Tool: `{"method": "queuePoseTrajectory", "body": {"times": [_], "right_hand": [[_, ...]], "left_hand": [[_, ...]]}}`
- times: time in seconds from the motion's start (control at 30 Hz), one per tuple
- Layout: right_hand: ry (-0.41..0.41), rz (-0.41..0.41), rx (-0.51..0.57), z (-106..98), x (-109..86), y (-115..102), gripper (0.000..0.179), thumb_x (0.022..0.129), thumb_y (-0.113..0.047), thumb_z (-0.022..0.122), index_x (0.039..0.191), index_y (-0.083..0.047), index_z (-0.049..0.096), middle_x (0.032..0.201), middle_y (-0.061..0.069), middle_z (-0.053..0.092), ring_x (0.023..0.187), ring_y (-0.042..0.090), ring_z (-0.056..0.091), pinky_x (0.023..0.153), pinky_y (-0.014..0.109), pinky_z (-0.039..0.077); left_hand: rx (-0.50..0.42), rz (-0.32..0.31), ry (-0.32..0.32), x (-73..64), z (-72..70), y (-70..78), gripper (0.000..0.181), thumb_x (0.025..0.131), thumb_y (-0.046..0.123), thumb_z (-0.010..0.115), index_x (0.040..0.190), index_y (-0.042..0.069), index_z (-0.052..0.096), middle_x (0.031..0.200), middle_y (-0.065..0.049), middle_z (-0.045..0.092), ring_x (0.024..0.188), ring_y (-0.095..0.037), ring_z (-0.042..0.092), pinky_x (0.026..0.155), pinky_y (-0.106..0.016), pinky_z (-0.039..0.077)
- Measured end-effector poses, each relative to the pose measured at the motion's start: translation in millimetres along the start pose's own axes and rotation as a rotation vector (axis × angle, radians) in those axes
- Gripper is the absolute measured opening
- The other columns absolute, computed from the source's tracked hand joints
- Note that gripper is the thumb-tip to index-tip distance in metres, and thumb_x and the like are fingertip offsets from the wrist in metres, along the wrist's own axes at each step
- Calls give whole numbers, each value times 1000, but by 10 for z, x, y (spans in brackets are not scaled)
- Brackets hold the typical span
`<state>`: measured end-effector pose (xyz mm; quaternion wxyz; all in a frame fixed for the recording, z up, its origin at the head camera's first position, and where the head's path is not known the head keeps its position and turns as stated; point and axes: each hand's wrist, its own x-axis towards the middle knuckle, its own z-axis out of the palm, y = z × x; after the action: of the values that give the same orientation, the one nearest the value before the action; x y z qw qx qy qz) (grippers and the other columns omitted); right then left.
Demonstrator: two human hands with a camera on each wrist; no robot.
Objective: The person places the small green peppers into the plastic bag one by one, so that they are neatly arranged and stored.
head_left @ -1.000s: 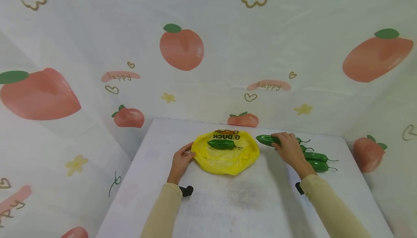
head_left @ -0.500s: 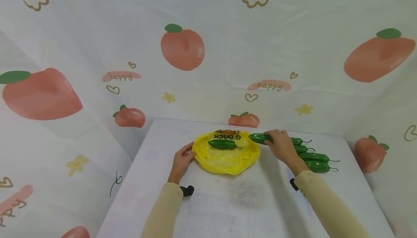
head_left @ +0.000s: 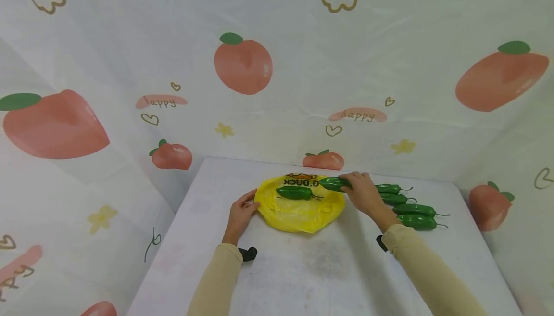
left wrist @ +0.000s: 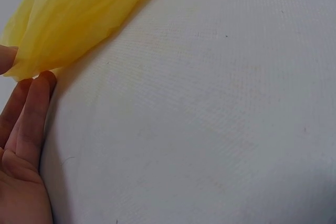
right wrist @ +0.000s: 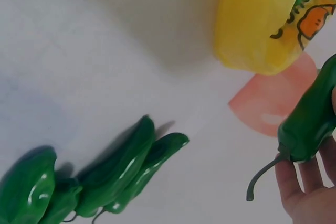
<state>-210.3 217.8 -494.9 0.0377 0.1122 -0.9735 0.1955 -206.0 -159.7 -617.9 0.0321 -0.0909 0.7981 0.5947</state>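
Observation:
A yellow plastic bag [head_left: 290, 223] printed with a duck and black letters lies spread in a rough round on the table. One green chili pepper [head_left: 294, 192] rests on it. At its left edge my left hand [head_left: 239, 215] pinches the rim; the left wrist view has the thumb [left wrist: 6, 59] on one side of the plastic and the fingers [left wrist: 32, 111] on the other. My right hand [head_left: 364, 193] grips another green pepper [head_left: 332, 184], its tip over the bag's upper right edge. In the right wrist view that pepper's stem [right wrist: 257, 179] points away from the bag.
To the right, several more green peppers [head_left: 417, 222] lie in a row, partly behind the right hand and wrist in the head view. Around the white table [head_left: 303, 277] hangs a pale cloth [head_left: 277, 128] printed with peaches. Dark straps sit on both wrists.
My right hand has carried its pepper leftward from beside the row of peppers to over the bag's right edge. The left hand and the bag stay in place.

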Motion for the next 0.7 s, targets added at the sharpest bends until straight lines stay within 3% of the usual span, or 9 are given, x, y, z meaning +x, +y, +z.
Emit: {"method": "queuePoseTrajectory", "body": {"times": [0.37, 0.7], "right_hand": [[-10, -74, 12, 163, 73, -227, 35, 96, -17, 71, 130, -9, 66, 126, 14, 68, 112, 38, 55, 95, 53, 54], [-52, -91, 1, 223, 159, -384, 36, 96, -20, 71, 129, -10, 66, 127, 10, 67, 114, 33, 53, 102, 50, 54]], "left_hand": [[-9, -10, 12, -23, -35, -7, 46, 93, 27, 72, 137, 36, 64, 141, 1, 63, 90, -16, 59, 81, -15, 54], [1, -8, 8, -11, -5, 22, 45, 93, 28, 72, 136, 37, 65, 139, 2, 64, 90, -15, 60, 82, -18, 53]]}}
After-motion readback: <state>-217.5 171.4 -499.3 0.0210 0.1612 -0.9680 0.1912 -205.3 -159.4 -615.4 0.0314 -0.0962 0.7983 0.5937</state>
